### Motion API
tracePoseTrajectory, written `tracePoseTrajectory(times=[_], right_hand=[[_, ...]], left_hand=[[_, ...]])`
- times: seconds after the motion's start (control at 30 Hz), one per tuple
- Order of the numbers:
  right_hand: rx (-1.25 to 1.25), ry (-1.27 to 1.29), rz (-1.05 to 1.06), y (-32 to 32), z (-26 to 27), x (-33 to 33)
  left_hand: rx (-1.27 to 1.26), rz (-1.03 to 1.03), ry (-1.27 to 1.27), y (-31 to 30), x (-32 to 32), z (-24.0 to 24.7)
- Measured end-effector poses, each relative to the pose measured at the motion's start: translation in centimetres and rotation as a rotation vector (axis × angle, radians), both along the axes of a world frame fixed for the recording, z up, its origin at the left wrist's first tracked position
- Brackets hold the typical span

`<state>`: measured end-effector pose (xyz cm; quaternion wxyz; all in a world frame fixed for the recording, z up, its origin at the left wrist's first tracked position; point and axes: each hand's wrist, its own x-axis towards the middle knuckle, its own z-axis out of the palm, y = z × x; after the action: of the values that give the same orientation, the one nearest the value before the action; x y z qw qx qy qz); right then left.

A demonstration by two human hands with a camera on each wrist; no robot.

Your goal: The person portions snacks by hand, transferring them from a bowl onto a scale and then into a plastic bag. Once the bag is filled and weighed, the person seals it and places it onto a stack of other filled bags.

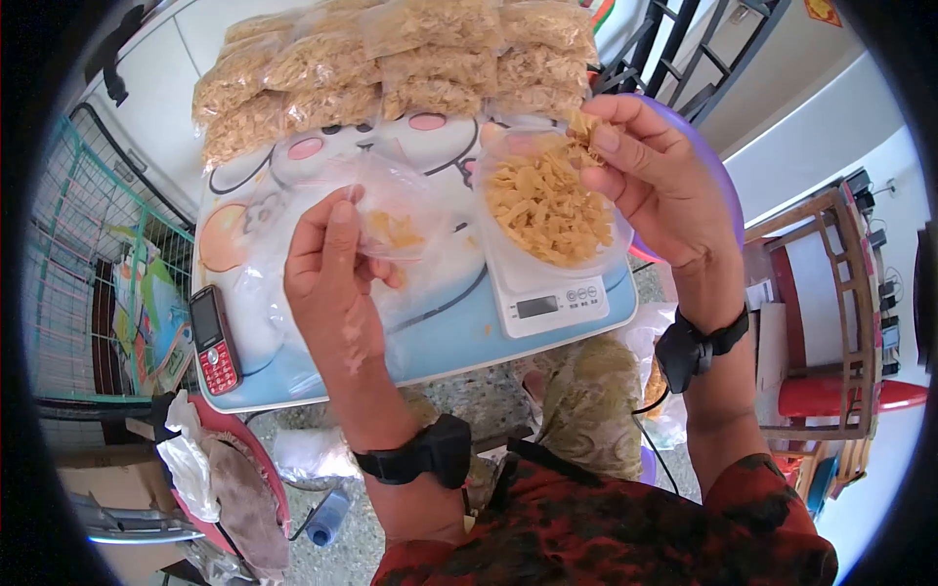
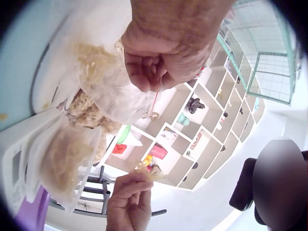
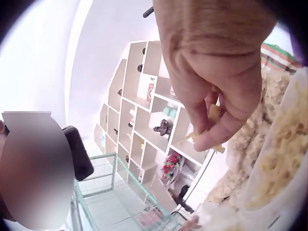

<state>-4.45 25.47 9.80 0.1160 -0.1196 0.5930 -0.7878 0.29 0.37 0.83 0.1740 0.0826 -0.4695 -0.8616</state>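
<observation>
My left hand point(image 1: 332, 259) grips the edge of a thin clear plastic bag point(image 1: 396, 176), thumb uppermost. A few dried yellow flakes point(image 1: 394, 230) lie inside the bag. My right hand point(image 1: 664, 181) is raised at the far right rim of a translucent bowl point(image 1: 618, 234) and pinches a small bunch of flakes point(image 3: 215, 115) between thumb and fingers. Loose flakes point(image 1: 547, 210) of the same kind fill much of the bowl, which sits on a white kitchen scale point(image 1: 576, 314). The scale's display digits are not readable.
Stacked bags of flakes point(image 1: 332, 61) line the table's point(image 1: 449, 356) far side. A red-and-black keypad phone point(image 1: 213, 337) lies at the left edge. Behind the scale is a purple basin point(image 1: 718, 161). A green wire cage point(image 1: 127, 264) stands left, a wooden chair frame point(image 1: 840, 313) right.
</observation>
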Motion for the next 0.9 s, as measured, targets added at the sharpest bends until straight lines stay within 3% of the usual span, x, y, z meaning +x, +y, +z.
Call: tracePoseTrajectory(times=[0.17,0.3,0.6,0.73,0.83,0.9], right_hand=[[-0.124,-0.006,0.17,-3.3,1.8,0.1],[-0.08,0.026,0.251,-6.6,1.6,0.2],[0.682,0.414,0.163,-12.5,-2.8,0.0],[0.982,0.803,0.13,-12.8,-3.1,0.0],[1.233,0.933,0.185,-13.0,-3.2,-0.2],[1.221,0.87,0.184,-13.4,-2.6,0.2]], left_hand=[[0.027,0.004,-0.01,-0.2,0.0,-0.1],[0.05,-0.009,-0.021,-0.4,0.1,0.0],[0.189,-0.036,0.058,-1.2,0.1,-0.9],[0.124,0.016,-0.012,-1.3,0.4,-0.4],[0.045,0.037,-0.059,-1.3,0.4,-0.3],[-0.027,0.08,-0.073,-1.0,0.3,-0.4]])
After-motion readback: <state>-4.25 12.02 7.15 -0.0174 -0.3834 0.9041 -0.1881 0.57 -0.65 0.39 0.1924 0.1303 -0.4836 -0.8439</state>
